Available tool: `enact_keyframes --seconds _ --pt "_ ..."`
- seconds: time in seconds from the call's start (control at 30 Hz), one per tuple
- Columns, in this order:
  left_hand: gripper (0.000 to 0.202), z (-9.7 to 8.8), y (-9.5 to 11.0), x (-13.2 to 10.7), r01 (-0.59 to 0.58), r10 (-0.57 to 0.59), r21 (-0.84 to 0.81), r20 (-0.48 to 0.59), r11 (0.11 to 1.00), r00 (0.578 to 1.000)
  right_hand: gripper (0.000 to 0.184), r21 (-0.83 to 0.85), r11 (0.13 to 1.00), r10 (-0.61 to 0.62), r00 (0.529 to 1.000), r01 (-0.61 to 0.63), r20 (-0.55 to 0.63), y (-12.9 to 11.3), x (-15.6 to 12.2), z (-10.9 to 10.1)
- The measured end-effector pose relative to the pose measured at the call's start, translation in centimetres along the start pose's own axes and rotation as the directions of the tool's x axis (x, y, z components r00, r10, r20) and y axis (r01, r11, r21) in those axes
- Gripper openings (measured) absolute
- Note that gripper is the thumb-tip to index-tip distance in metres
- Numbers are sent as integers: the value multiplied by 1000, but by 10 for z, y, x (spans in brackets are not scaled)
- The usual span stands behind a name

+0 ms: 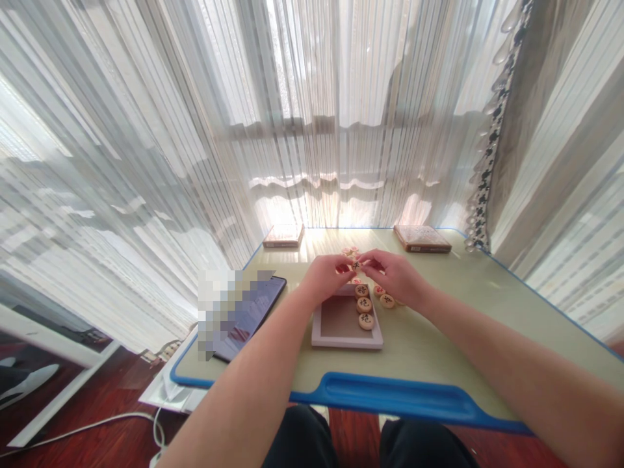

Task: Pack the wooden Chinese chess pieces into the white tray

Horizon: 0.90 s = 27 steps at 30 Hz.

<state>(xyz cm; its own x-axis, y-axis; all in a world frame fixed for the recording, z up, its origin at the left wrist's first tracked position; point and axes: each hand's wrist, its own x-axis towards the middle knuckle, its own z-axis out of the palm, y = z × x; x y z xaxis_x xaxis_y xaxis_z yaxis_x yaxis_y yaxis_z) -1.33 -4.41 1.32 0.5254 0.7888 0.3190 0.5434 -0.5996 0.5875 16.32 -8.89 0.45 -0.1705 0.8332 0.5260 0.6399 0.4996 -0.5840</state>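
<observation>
Between the fingertips of my left hand (331,276) and my right hand (390,273), a round wooden Chinese chess piece (356,266) with a black character is pinched, raised above the far end of a shallow white box (347,346). Inside the box, along its right side, stand several pieces in a row, among them a black-marked chess piece (366,321). Beside the box's right edge, under my right hand, lies another black-marked piece (387,301) with a red-marked piece (379,291) touching or close to it. More red-marked pieces (347,251) show behind my hands, partly hidden.
On the table (458,318), a tablet (253,318) lies left of my left forearm, partly pixelated. Flat boxes sit at the back left (283,236) and back right (422,238). A blue tray rim (400,396) edges the table's near side. Sheer curtains (312,130) hang behind.
</observation>
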Motion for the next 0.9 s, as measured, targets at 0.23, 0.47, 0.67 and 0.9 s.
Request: enact_keyframes --seconds 0.23,0.47,0.67,0.9 --pt "31 -1 1 0 0 3 41 -64 999 998 20 -89 996 11 1000 -13 -15 3 0 -3" --pt "30 1 -1 0 -22 25 65 -37 998 999 25 -75 997 -33 999 35 21 0 -1 -1" --pt "33 2 0 -1 -36 38 70 -20 997 999 24 -136 988 -66 996 74 61 4 1 -4" --pt "28 1 1 -3 -46 47 86 -16 995 999 24 -135 987 -83 994 91 69 9 1 -4"
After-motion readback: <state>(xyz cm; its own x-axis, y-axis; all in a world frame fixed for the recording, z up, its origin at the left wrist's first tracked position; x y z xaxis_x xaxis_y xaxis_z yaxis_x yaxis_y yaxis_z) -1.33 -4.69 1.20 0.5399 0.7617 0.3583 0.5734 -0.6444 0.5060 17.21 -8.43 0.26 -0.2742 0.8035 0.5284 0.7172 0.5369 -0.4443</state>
